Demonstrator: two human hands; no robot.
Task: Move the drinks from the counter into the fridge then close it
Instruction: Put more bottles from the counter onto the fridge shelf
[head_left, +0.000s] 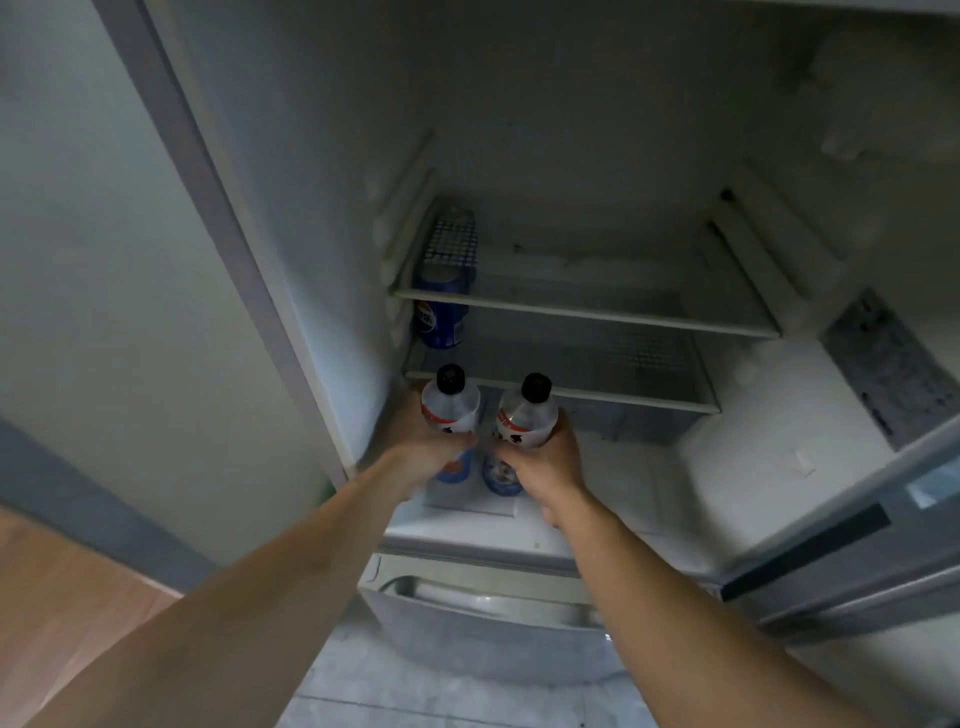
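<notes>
The fridge (571, 156) stands open, its door (857, 519) swung out to the right of the cavity. The left hand (426, 441) has its fingers wrapped round the body of a clear bottle (451, 402) with a black cap, held upright just in front of the fridge's lower glass shelf (597, 387). The right hand (545, 462) grips a second bottle (527, 415) of the same kind, also black-capped and leaning slightly left, right beside the first one; the two bottles are close together, though whether they touch cannot be told. Both are level with the front lip of the lower shelf, at the left side of the fridge opening, and it is unclear whether they rest on anything. On the lower shelf, against the fridge's left wall, a blue can (439, 322) stands upright, directly behind the left-hand bottle. Above it the upper glass shelf (587, 312) spans the cavity, and something with a dotted pattern (451, 239) sits at its back left corner, too dim to identify. Below the hands, on the fridge floor, two blue-labelled items (501, 478) peek out, mostly hidden by the wrists. Under the fridge cavity is a silver drawer front (483, 623), and left of the fridge a pale wall (104, 260).
</notes>
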